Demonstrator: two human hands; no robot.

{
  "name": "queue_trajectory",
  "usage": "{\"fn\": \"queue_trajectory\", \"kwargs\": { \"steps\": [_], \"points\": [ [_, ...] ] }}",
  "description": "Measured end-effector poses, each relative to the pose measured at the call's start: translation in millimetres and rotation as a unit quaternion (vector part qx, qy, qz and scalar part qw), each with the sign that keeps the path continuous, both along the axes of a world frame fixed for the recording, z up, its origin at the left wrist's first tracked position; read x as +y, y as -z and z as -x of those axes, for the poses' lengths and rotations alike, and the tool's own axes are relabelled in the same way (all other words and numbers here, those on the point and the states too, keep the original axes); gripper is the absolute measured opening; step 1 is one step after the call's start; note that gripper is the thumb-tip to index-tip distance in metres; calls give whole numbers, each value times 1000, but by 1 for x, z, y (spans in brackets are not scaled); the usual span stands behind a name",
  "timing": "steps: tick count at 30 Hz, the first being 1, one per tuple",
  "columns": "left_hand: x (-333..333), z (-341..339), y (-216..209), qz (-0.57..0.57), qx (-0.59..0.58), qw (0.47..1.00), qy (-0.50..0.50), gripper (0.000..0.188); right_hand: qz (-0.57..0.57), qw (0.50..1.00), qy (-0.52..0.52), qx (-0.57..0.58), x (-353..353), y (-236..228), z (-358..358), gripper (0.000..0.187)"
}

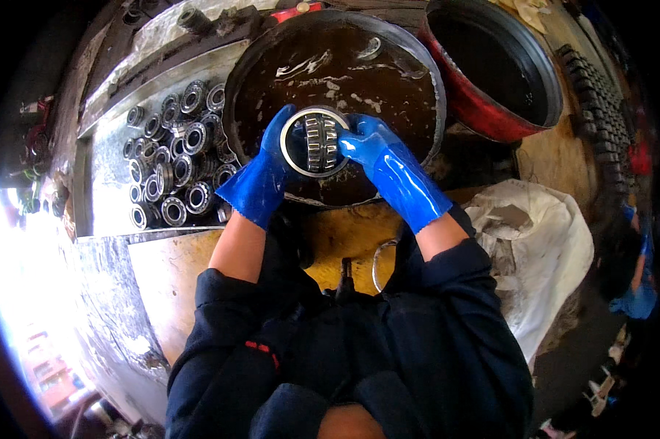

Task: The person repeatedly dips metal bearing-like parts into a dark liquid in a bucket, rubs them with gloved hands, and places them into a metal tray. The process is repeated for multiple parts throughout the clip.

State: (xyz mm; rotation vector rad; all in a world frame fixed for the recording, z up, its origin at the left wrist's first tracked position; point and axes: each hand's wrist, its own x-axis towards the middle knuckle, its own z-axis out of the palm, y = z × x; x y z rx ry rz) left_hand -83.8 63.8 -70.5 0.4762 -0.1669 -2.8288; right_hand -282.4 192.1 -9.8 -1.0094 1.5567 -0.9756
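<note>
A shiny roller bearing is held up between my hands, over the near part of a wide round pan of dark liquid. Two rows of rollers show inside its bright outer ring, with the inner part turned across the ring. My left hand, in a blue rubber glove, grips the bearing's left side; some of its fingers are hidden behind the ring. From the right, my right hand, gloved the same way, pinches the ring's edge with thumb and fingers.
Many loose bearings lie heaped on a metal tray left of the pan. A red drum-like container stands at the back right. Dark ribbed parts line the far right. A white sack lies beside my right arm. A thin metal ring rests near my lap.
</note>
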Motion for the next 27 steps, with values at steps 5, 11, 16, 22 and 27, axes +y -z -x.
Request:
{"fn": "queue_trajectory", "kwargs": {
  "steps": [5,11,16,22,27],
  "points": [
    [11,1,-6,57,-154,974,-156,46,86,970,-26,-226,-3,-6,-4,53],
    [6,-15,2,35,16,986,-165,47,57,952,47,-297,-13,3,-14,47],
    [15,15,-1,41,-205,938,-276,39,141,958,92,-231,-6,26,-9,48],
    [13,2,8,163,-268,899,-307,28,139,960,100,-222,-11,27,-21,50],
    [35,15,6,376,-363,800,-294,28,138,958,124,-219,1,31,-15,51]
  ]
}}
